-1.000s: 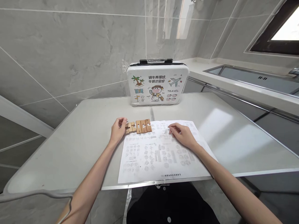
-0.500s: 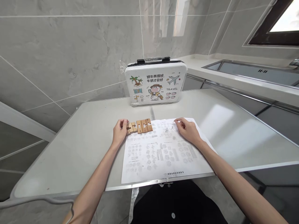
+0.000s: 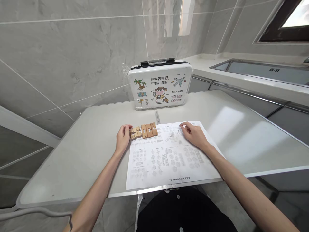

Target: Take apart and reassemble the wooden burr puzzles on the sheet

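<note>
Can't tell the left grip: left hand (image 3: 123,138) is touching the left end of the wooden blocks (image 3: 146,133), which are lying on the printed sheet's (image 3: 158,175) far-left corner. Right hand (image 3: 193,132) is resting loosely curled, apparently empty, having just shifted right, uncovering more print.

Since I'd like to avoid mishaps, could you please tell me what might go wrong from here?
The wooden pieces seem to overlap the paper sheet, so the right hand dragging it could shift them. The left hand, at their left end, might nudge them askew. The sheet lies near the front edge of the table and could slip over.
</note>
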Available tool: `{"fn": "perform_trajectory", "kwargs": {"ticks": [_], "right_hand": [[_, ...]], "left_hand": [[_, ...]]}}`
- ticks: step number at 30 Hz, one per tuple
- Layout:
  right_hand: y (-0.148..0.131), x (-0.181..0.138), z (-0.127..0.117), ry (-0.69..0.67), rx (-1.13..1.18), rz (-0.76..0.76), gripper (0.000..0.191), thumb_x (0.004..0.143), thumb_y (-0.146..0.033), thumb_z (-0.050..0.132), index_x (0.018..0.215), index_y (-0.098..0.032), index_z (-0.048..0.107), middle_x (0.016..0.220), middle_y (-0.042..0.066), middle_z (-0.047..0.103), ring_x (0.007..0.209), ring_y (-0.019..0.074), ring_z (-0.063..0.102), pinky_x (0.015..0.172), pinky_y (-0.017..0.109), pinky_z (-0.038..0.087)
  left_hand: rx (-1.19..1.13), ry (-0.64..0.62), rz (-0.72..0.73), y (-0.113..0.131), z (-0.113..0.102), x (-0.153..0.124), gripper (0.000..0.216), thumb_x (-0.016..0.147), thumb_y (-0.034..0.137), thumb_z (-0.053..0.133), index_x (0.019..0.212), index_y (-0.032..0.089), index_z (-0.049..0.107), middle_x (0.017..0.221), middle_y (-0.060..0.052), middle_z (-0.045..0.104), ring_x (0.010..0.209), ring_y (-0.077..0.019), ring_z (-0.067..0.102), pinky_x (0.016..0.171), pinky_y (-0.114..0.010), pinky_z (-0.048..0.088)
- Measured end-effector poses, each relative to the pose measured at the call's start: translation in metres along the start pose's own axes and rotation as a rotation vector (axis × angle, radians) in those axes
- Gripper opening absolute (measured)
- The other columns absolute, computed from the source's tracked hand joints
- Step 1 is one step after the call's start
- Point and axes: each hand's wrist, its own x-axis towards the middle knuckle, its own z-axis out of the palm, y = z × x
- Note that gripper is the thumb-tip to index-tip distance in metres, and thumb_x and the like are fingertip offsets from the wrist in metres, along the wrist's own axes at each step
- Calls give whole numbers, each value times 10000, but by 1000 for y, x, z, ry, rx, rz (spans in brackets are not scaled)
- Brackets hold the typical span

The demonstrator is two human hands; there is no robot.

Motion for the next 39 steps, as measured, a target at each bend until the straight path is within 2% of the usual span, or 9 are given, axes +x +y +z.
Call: {"fn": "perform_trajectory", "kwargs": {"ticks": [6,11,14,19,26,29,32,35,39], "right_hand": [[-2,0,1,-33,-8,-11,292,1040,-441,470,1021,-250,690,561,-49,451,510,181,449,571,304,362],[-3,-1,2,-47,-15,-14,292,1043,-431,459,1014,-249,685,561,-50,458,509,180,459,575,303,372],[-4,-1,2,-54,-20,-17,296,1046,-428,451,1006,-248,683,565,-47,468,516,182,471,582,304,375],[-3,-1,3,-61,-24,-21,301,1051,-445,459,1018,-252,688,576,-40,503,523,187,494,581,307,382],[-2,-1,4,-63,-28,-29,296,1053,-434,464,1021,-252,695,578,-34,530,524,193,521,582,313,392],[-2,-1,4,-64,-31,-27,295,1052,-429,461,1018,-251,694,581,-33,538,526,194,530,584,313,390],[-1,0,4,-66,-30,-23,297,1051,-426,458,1025,-250,696,592,-30,550,536,197,540,591,313,389],[0,0,4,-70,-29,-22,303,1051,-427,455,1033,-247,699,593,-28,552,539,199,542,596,313,392],[-1,0,4,-75,-29,-18,311,1053,-429,453,1039,-245,703,589,-28,556,541,199,550,601,311,394]], "left_hand": [[61,-105,36,5,1,-2,406,965,585,611,1177,243,665,1302,-100,727,1191,-272,694,1037,-419,550],[127,-282,91,8,-8,-2,700,763,579,848,1343,262,619,1370,-121,679,1209,-310,686,1031,-457,569],[146,-361,143,5,-13,1,786,753,570,867,1404,262,549,1442,-132,627,1283,-315,650,1066,-471,563],[246,-377,215,-1,-12,3,830,766,589,863,1443,267,507,1487,-147,596,1345,-349,613,1118,-529,528],[285,-336,231,3,-9,-2,795,802,588,836,1454,282,499,1466,-131,608,1332,-348,615,1127,-535,515],[166,-231,167,1,-8,0,767,766,584,866,1394,276,553,1441,-126,632,1296,-334,637,1111,-510,524],[45,-55,99,-6,-7,8,538,931,627,668,1305,254,569,1392,-128,660,1295,-288,643,1140,-488,498],[-1,31,46,-13,-9,15,479,1041,661,417,1237,240,534,1328,-146,679,1218,-258,687,1085,-483,536],[-31,40,4,-16,-11,18,505,1026,712,422,1166,243,546,1271,-128,709,1171,-245,712,1034,-441,563]]}}
